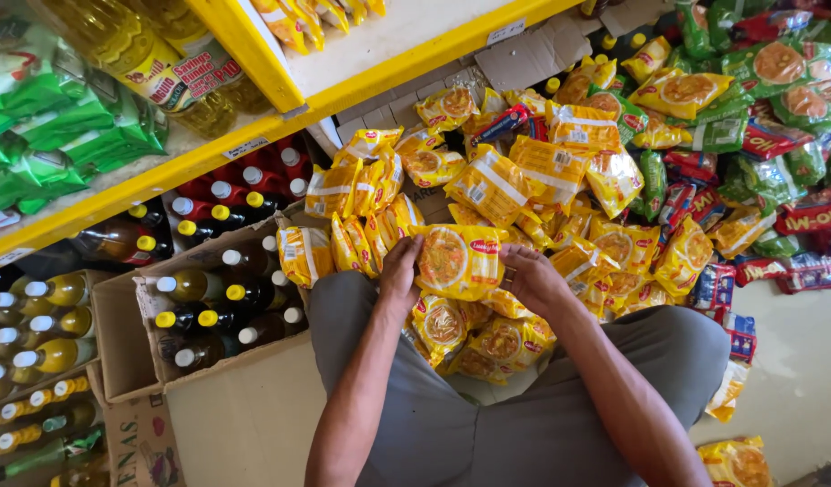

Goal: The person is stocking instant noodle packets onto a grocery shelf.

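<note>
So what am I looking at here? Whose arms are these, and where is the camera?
There is no machine here: the camera sits on a person's head and looks down at their own two arms and grey-clad knees. The left hand and right hand hold one yellow noodle packet between them. Beyond it lies a pile of yellow packets on the floor, with green and red packets to the right. On the left, a cardboard box holds bottles, below a yellow shelf.

a noodle packet (458, 261) sits between both hands, packet heap (560, 171) behind it, box of bottles (208, 307) at left.
</note>
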